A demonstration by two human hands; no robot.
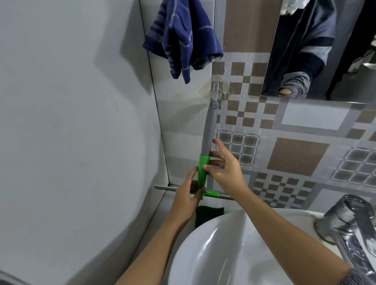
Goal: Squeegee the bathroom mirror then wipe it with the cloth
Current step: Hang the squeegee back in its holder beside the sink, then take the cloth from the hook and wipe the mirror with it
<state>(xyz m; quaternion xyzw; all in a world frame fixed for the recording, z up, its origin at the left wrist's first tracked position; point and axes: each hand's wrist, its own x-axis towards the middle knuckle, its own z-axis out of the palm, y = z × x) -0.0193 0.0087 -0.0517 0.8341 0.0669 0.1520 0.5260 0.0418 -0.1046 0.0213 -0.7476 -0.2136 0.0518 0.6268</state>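
left hand [190, 195]: forearm rises from the lower edge, wrist bent inward. the thumb lies against the left side of the green neck [202, 168] and the fingers curl under the green crosspiece, so the grip is clamped on the foot of the squeegee [206, 132].

right hand [224, 168]: forearm crosses above the sink [214, 264], palm facing left. the thumb rests on the front of the green neck, the middle fingers pass behind it, and the index finger points straight up beside the grey handle. this grip pinches the neck just above the left hand.

squeegee: it hangs almost upright against the wall, tilted slightly, with its top ring on a metal hook [216, 90] and its blade [163, 187] lying crosswise at the bottom. both hands cover the middle of the blade.

surroundings, left to right: a plain grey wall [56, 107]. a blue striped cloth [180, 30] hangs high at the corner, well above the squeegee. a dark green pad [208, 215] sits just below the blade at the sink's rim. the patterned tiled wall [296, 156] stands behind the hook. the mirror [354, 39], upper right, reflects a dark sleeve. a chrome tap [350, 219] stands at the sink's right side, apart from both hands.
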